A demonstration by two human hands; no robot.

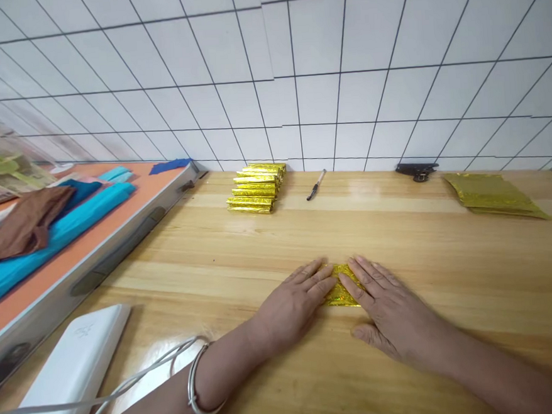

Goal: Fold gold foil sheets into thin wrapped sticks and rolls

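A small sheet of shiny gold foil paper (343,295) lies flat on the wooden table, partly hidden under both hands. My left hand (294,300) rests palm down on its left side, fingers stretched out. On the right side my right hand (382,303) presses down with fingers extended and the thumb apart on the wood. Farther back sits a row of folded gold foil pieces (254,189), overlapping one another. At the right lies a flat stack of gold foil sheets (495,195).
A pen (316,185) and a black clip-like object (418,171) lie near the tiled wall (320,96). On the left are a white power bank (70,373) with a cable and an orange surface (128,198) bearing blue and brown folded material.
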